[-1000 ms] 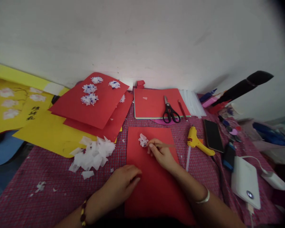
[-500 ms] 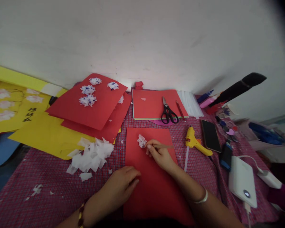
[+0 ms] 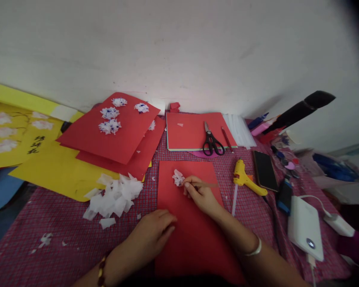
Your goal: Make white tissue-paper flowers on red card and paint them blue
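Note:
A red sheet (image 3: 185, 223) lies on the checked tablecloth in front of me. Near its top is a crumpled white paper flower (image 3: 178, 177) with dark specks. My right hand (image 3: 200, 194) pinches a thin brown stick (image 3: 208, 185), its tip hidden by the fingers at the flower's right edge. Resting on the sheet's left edge, my left hand (image 3: 155, 231) has its fingers slightly apart and holds nothing. Left of the sheet is a heap of white paper pieces (image 3: 116, 197).
Behind the sheet, scissors (image 3: 211, 141) and a red pencil (image 3: 227, 137) lie on red paper. A yellow glue gun (image 3: 245, 178), phone (image 3: 265, 170) and white power bank (image 3: 305, 227) sit at right. Red sheets with white flowers (image 3: 110, 126) overlap yellow paper (image 3: 60, 171) at left.

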The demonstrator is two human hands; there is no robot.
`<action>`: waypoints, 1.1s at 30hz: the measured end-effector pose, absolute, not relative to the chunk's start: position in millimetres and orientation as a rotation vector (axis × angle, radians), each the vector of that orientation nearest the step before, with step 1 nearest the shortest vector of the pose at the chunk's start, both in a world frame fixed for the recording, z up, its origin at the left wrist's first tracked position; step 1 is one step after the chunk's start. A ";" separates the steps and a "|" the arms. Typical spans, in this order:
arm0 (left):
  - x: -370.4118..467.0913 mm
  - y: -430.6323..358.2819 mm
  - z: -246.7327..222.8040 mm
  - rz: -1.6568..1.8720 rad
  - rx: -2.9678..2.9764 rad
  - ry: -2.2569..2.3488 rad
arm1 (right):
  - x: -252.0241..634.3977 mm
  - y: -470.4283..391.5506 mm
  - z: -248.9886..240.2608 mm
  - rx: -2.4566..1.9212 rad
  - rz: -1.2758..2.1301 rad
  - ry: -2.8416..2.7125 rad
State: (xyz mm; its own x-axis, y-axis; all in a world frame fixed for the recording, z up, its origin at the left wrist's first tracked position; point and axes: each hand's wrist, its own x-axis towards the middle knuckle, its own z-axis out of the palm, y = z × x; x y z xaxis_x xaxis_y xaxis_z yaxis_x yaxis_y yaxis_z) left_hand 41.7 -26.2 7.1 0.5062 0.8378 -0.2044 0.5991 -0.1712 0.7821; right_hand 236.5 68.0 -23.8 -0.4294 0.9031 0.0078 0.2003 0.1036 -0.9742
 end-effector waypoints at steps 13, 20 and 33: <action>42.1 -26.4 8.0 0.335 1.887 1.188 | 236.4 68.5 -23.0 -1.089 1.352 -1.756; 42.7 -26.5 8.6 0.297 1.923 1.197 | 236.2 68.2 -22.0 -1.086 1.343 -1.763; 44.0 -31.5 4.8 0.261 2.018 1.181 | 236.0 68.5 -19.1 -1.109 1.330 -1.799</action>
State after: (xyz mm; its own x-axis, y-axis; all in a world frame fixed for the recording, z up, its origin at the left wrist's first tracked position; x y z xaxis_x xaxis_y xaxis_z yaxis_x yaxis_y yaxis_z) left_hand 44.0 -31.5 4.8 0.5496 0.8126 -0.1942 0.6554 -0.2752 0.7034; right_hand 236.0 68.5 -19.1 -0.4439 0.8960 0.0071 0.2558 0.1344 -0.9573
